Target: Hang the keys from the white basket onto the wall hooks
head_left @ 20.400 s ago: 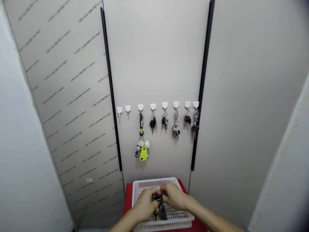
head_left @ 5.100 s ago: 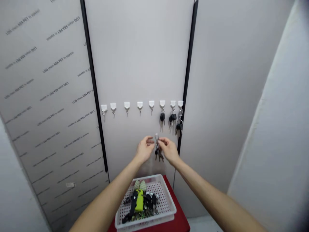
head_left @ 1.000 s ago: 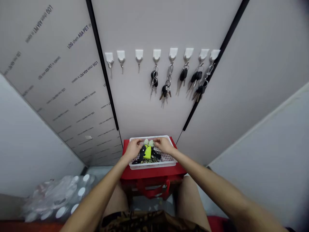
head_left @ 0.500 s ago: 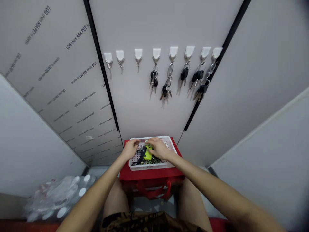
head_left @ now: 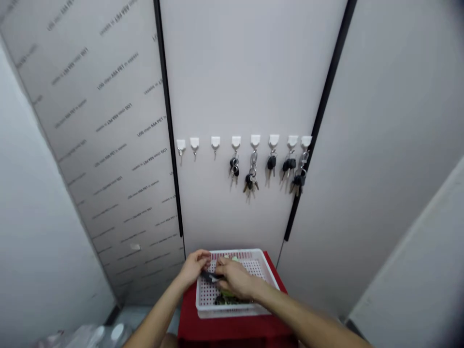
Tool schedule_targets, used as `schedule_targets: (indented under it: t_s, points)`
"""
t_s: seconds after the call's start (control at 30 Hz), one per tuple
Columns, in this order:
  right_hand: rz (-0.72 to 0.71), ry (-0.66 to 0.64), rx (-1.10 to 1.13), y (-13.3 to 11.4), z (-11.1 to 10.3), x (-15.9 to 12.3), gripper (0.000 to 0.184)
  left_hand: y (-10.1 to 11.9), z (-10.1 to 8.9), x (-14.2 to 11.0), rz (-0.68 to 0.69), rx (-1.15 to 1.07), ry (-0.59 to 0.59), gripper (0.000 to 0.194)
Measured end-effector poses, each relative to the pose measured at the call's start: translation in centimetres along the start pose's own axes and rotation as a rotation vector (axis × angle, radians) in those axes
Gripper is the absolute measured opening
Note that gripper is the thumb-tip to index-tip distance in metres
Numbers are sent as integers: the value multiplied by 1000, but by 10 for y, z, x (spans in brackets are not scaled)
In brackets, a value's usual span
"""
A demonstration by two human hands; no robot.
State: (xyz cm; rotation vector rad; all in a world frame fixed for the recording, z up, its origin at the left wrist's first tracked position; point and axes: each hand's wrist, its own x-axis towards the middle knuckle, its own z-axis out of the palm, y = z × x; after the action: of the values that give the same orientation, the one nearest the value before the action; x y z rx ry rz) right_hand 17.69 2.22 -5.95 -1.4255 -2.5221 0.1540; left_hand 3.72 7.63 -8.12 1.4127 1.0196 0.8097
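Note:
A white perforated basket point(head_left: 241, 311) stands low in front of me. Inside it my right hand point(head_left: 234, 278) is closed, palm down, on a black key strap point(head_left: 210, 277), whose free end points left. My left hand point(head_left: 195, 267) is over the basket's left rim, fingers loosely curled and apart, close to that end. Under my right hand a bit of the yellow-green key fob point(head_left: 227, 293) shows. Several loose keys point(head_left: 224, 300) lie towards the front; my hand and wrist hide part of the pile.
A row of white hooks point(head_left: 215, 141) crosses the wall panel. Bunches of keys point(head_left: 251, 181) hang from the hooks on the right; the three leftmost are bare. Black strips point(head_left: 170, 121) flank the panel. The basket rests on a red surface point(head_left: 232, 331). Wrapped bottles point(head_left: 118, 332) stand lower left.
My right hand has moved left across the pile and closed on the black strap, which has come up off the fob. My left hand stays by the left rim. My view has tilted up.

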Motion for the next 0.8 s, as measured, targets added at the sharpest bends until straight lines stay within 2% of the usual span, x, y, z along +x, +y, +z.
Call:
schedule_targets:
  t_s: [0.07,0.17,0.27,0.37,0.43,0.57,0.7,0.8]
  points:
    - [122,195,173,2,-15,4,16,11,3,-3,57,-41,-5,18]
    - [250,451,287,1,-49,14,17,40,19,-9,265,-65,-61,29]
    - [256,577,201,-2,-89,28,15,74,40,-7,470,-38,-71,33]
    - [247,668,72,-6,-125,43,14,102,53,4,526,-49,57,25]
    - [252,708,-21,-9,-146,53,13,118,53,14,545,-87,107,22]
    - [250,735,-174,-14,-179,76,14,154,41,31,568,-166,129,16]
    - [318,695,-255,-17,-205,101,17,186,28,43,568,-216,136,13]
    - [386,622,-296,-17,-217,114,18,196,24,47,558,-238,124,12]
